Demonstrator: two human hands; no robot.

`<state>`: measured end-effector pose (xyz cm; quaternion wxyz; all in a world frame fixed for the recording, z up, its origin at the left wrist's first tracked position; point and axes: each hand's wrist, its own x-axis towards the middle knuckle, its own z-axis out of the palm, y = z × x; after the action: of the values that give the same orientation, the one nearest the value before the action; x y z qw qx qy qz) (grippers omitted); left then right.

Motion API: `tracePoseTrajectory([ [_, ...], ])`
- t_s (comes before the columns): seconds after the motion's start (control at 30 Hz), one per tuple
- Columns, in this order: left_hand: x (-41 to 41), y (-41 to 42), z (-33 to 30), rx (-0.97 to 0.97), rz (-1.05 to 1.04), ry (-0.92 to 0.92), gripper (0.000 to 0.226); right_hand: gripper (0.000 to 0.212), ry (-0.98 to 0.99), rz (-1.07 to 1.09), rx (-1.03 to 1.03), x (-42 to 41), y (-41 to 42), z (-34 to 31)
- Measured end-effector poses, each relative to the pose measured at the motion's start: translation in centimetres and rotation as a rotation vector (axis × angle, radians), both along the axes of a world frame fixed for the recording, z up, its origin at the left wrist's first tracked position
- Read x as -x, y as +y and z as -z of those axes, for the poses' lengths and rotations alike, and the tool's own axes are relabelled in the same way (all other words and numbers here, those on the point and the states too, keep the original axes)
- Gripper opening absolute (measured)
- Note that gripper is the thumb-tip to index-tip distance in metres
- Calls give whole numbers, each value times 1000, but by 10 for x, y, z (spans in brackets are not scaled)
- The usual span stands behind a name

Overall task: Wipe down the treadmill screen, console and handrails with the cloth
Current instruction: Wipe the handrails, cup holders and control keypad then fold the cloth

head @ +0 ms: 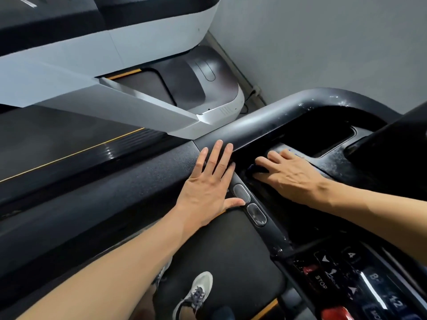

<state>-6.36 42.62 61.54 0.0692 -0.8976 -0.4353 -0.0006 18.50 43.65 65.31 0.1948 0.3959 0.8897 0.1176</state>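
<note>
Both hands lie near the handrail [265, 121]: left hand [208, 188] rests flat on it, fingers straight. Right hand [288, 174] presses a dark cloth [254, 169] inside the console tray [323, 139] beside the handrail, fingers spread.

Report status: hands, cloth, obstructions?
Left hand flat, open on black padded handrail. Right hand pressing dark cloth into console recess. Nothing blocking.
</note>
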Motion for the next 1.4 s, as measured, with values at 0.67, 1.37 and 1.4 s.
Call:
tracePoseTrajectory([
  [0.67, 3, -2, -5, 7, 18, -36, 97, 43, -104, 16, 63, 1, -11, -13],
  [1.37, 4, 0, -6, 24, 27, -10, 102, 32, 3, 23, 143, -36, -55, -36],
  [1.4, 4, 0, -7, 35, 28, -8, 105, 33, 6, 2, 146, -40, -57, -39],
])
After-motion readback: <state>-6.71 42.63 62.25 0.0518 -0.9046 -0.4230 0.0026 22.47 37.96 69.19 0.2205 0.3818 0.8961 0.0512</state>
